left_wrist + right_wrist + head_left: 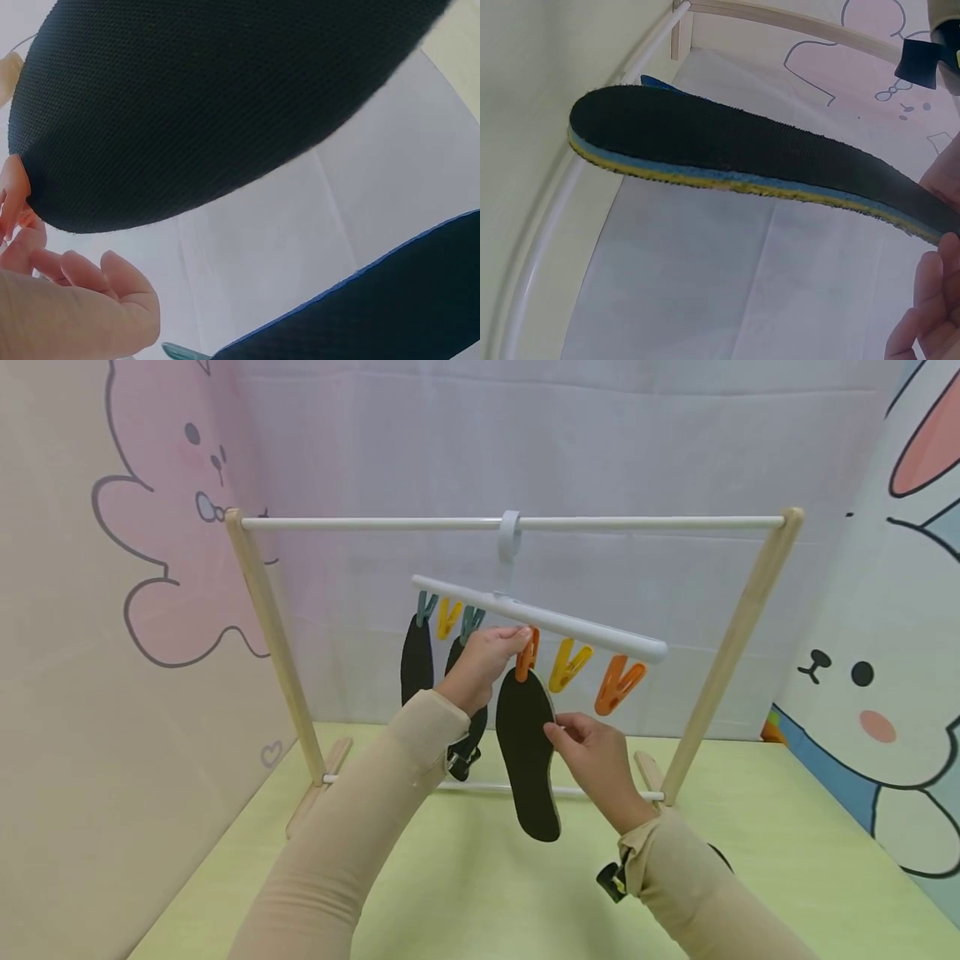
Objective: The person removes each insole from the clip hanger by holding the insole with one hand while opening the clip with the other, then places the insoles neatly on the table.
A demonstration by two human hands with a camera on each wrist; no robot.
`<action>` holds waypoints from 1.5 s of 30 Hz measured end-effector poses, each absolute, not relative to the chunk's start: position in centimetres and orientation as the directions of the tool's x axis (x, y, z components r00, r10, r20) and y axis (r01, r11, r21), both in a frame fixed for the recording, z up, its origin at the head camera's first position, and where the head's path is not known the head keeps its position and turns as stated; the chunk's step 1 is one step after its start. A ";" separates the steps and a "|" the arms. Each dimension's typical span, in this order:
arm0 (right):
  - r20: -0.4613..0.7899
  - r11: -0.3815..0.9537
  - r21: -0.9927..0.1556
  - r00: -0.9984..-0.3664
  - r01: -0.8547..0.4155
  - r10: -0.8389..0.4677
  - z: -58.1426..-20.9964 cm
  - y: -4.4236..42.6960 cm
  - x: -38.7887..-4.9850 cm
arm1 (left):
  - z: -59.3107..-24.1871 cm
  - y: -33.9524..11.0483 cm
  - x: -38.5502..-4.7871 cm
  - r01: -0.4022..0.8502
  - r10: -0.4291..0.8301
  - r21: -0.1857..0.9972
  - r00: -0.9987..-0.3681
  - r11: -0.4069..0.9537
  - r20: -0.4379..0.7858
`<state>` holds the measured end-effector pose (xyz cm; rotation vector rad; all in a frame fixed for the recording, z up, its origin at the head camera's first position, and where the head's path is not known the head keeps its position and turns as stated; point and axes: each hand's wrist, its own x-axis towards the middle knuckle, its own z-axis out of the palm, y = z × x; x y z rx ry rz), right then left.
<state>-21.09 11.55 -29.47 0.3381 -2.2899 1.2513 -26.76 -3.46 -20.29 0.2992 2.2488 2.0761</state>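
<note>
A black shoe insole [527,752] hangs toe up under an orange clothespin [528,652] on a tilted white clip hanger [592,631]. My left hand [486,664] pinches that clothespin at its upper end. On the insole's right edge, the thumb and fingers of my right hand [596,758] grip it. Blue and yellow layers show along the insole's side [735,184] in the right wrist view. Two more dark insoles hang to the left: one [417,660] under a teal clothespin [426,606], the other [477,727] partly behind my left arm.
The hanger's hook [509,531] sits over the white top rod [375,524] of a wooden-legged rack [731,660]. Yellow [570,666] and orange [619,685] clothespins hang at the right, another yellow one [448,618] at the left. Below lies a pale green tabletop [450,885].
</note>
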 end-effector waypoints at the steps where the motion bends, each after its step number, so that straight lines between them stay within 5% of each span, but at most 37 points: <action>1: 0.537 0.545 -0.714 -0.843 -0.440 0.023 -29.5 11.5 -21.1 | -20.3 -3.5 -26.8 0.098 0.187 0.993 -0.979 0.068 0.084; 45: 0.549 0.536 -0.708 -0.836 -0.459 0.010 -29.7 11.4 -21.2 | -20.6 -3.8 -27.4 0.083 0.182 0.993 -0.981 0.089 0.066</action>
